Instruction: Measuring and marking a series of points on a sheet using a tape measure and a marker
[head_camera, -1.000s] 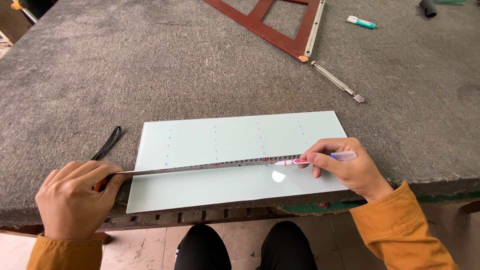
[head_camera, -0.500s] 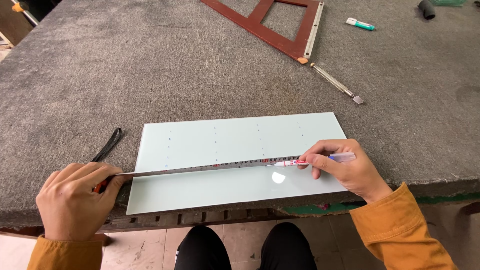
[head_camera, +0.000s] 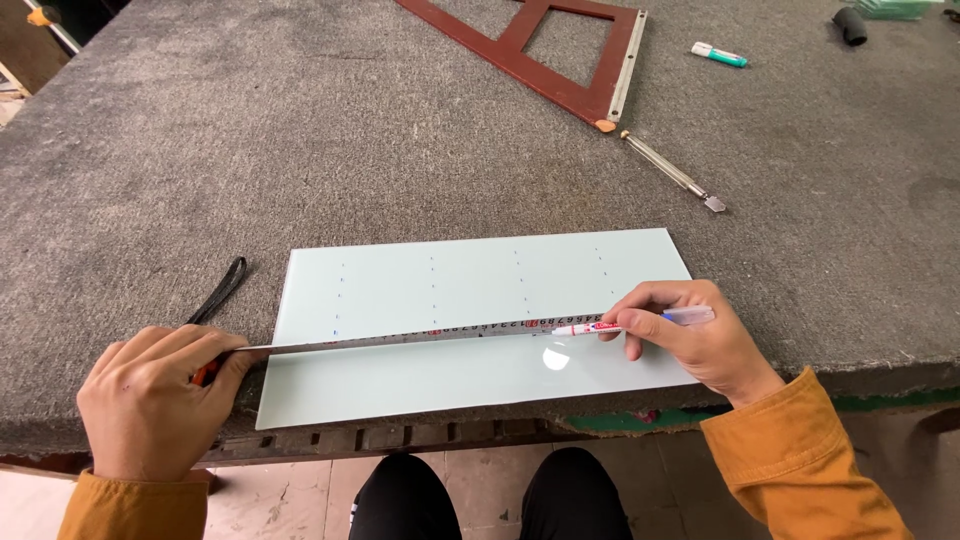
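Note:
A pale green glass sheet (head_camera: 470, 290) lies flat at the near edge of the grey felt table (head_camera: 300, 130), with rows of small marks on it. My left hand (head_camera: 155, 400) is closed on a tape measure case at the sheet's left, and its blade (head_camera: 420, 338) runs rightward across the glass. My right hand (head_camera: 690, 335) holds a marker pen (head_camera: 620, 325), tip down on the glass beside the blade's far end.
A black wrist strap (head_camera: 220, 290) trails from the tape measure on the felt. A red-brown wooden square (head_camera: 545, 55) and a glass cutter (head_camera: 675, 172) lie at the back, with a green-capped marker (head_camera: 718, 55) and a black object (head_camera: 850, 25) farther right.

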